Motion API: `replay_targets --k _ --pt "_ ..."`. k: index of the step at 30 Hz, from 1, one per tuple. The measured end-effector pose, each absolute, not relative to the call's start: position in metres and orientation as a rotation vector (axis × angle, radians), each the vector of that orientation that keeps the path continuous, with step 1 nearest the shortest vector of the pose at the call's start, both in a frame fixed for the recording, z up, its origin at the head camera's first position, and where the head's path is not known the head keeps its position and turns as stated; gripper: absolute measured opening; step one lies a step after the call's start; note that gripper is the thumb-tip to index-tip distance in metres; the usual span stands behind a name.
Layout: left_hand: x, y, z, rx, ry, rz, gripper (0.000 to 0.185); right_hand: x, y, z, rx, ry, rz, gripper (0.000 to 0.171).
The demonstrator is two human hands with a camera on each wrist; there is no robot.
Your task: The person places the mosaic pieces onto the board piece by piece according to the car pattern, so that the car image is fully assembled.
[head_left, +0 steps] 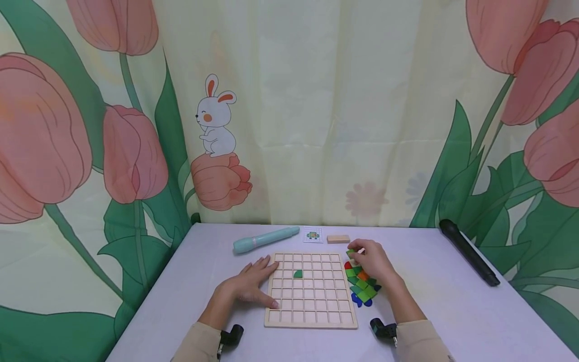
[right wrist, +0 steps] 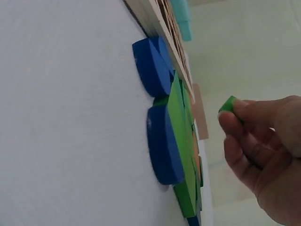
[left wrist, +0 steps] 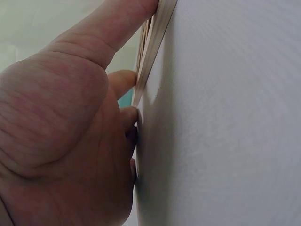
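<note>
A wooden grid board (head_left: 316, 318) lies flat on the table, with one dark green quarter-round piece (head_left: 298, 274) in a cell of its upper left part. My left hand (head_left: 248, 282) is spread at the board's left edge, its thumb and index finger touching the frame; the left wrist view shows the thumb on the wooden side (left wrist: 157, 42). Right of the board, my right hand (head_left: 373, 261) pinches a small green block (right wrist: 227, 104) between thumb and index finger, above a pile of coloured blocks (head_left: 364, 289). Blue rounded blocks (right wrist: 162, 146) lie at the pile's near end.
Behind the board lie a teal tube-shaped case (head_left: 266, 240), a small card with a coloured pattern (head_left: 312, 235) and a plain wooden block (head_left: 338, 239). A black rod (head_left: 469, 252) rests by the table's right edge. A floral curtain (head_left: 334, 110) hangs behind the table.
</note>
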State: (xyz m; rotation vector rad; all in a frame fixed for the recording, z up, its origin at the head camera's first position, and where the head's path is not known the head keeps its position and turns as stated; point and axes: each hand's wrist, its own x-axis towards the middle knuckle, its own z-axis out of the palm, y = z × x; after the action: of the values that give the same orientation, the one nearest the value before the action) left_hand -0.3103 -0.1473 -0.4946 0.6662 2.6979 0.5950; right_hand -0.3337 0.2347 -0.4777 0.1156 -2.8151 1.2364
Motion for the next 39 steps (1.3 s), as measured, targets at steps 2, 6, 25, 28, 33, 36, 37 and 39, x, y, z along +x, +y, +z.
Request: replay_targets --k 2,6,25,28,33,36,37,39 --pt "-0.311 -0.148 -0.495 0.668 2.700 0.594 0.120 -0.332 0.232 -0.474 0.140 -2.772 1.308 0.027" --pt "-0.311 -0.148 -0.495 0.674 2.701 0.591 0.120 -0.329 0.227 -0.469 0.253 -2.704 1.382 0.029" --pt "-0.309 -0.148 -0.493 0.663 2.690 0.606 0.119 -0.322 0.180 -0.469 0.661 -2.670 1.386 0.026" --pt "-0.310 -0.148 -0.494 0.660 2.689 0.608 0.120 -0.322 0.174 -0.471 0.694 -2.702 1.341 0.025" --pt "-0.311 -0.147 -0.495 0.646 2.691 0.609 0.120 -0.322 0.164 -0.475 0.700 -2.771 1.285 0.025" --pt "-0.312 -0.147 -0.496 0.640 2.692 0.607 0.119 -0.323 0.159 -0.477 0.738 -2.797 1.257 0.026" --pt "-0.312 -0.147 -0.496 0.640 2.691 0.606 0.119 -0.323 0.157 -0.477 0.747 -2.811 1.245 0.027" --pt "-0.312 -0.147 -0.496 0.642 2.688 0.609 0.119 -0.323 0.154 -0.478 0.763 -2.833 1.221 0.029"
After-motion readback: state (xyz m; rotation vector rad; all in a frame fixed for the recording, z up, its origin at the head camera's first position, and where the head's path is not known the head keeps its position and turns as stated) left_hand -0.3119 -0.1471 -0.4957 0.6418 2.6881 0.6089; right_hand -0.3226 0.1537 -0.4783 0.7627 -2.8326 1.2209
